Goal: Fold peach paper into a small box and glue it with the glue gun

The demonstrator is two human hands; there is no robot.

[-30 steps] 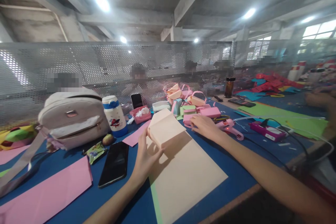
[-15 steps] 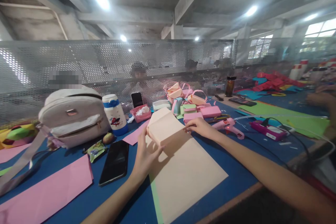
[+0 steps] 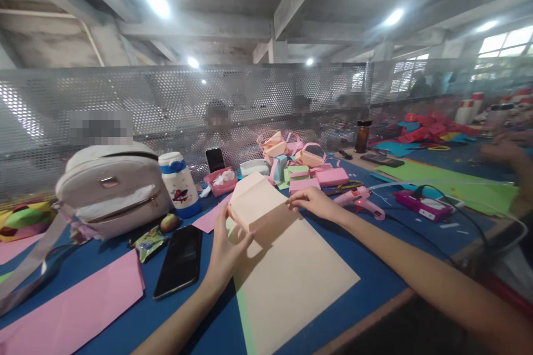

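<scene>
Over a large cream paper sheet (image 3: 308,277) I hold a small folded cream paper box (image 3: 258,202). My left hand (image 3: 229,249) grips its left side, with the thumb at the near corner and the fingers along the edge. At the box's right edge, my right hand (image 3: 310,202) pinches the paper between thumb and fingertips. A strip of green paper (image 3: 244,316) shows under the sheet's left edge. Just beyond my right wrist lies a pink glue gun (image 3: 360,199) with a lit red light.
A black phone (image 3: 179,260), pink paper (image 3: 79,310), a white backpack (image 3: 116,188) and a bottle (image 3: 181,183) stand left. Finished-looking paper pieces (image 3: 300,172) pile up behind. A purple power strip (image 3: 422,205) with cables lies right. Another person's hand (image 3: 506,150) is at far right.
The whole view has shifted slightly, so things sit a little further left. Both hands keep their hold on the paper box, with hardly any visible movement.
</scene>
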